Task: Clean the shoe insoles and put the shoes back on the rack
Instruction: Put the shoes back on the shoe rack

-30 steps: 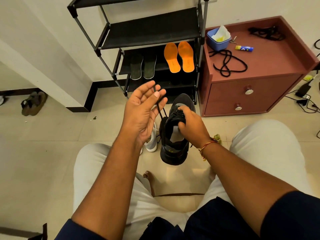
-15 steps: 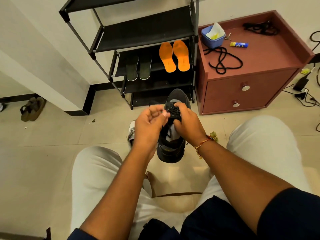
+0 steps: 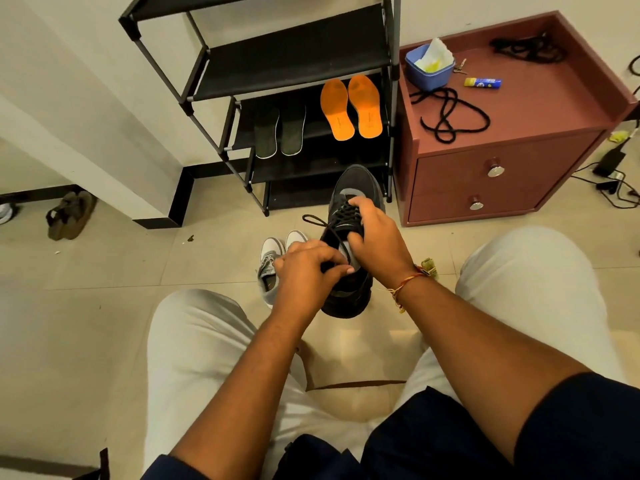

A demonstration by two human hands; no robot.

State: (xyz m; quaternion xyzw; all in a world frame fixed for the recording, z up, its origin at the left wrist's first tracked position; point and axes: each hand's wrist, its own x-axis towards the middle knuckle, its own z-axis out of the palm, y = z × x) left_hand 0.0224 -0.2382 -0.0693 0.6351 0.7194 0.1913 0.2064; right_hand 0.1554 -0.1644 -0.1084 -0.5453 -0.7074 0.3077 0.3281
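A black sneaker (image 3: 353, 188) stands between my knees, toe toward the black shoe rack (image 3: 294, 60). My right hand (image 3: 375, 237) grips its laced tongue from above. My left hand (image 3: 308, 268) pinches the black lace at the shoe's opening, and a loose lace end (image 3: 313, 220) trails to the left. On a lower rack shelf lie two orange insoles (image 3: 351, 107) and two dark insoles (image 3: 280, 131). A pair of grey-white sneakers (image 3: 272, 265) sits on the floor, partly hidden by my left hand.
A maroon bedside cabinet (image 3: 502, 168) stands right of the rack, carrying a blue tub with a cloth (image 3: 429, 65), black laces (image 3: 450, 116) and a small tube (image 3: 483, 83). Brown sandals (image 3: 71, 214) lie at far left. Cables (image 3: 613, 181) run along the right floor.
My left hand dropped from a raised open position with the lace strung from its fingers, came to the shoe and now pinches the lace at its opening. The right hand stayed on the tongue.
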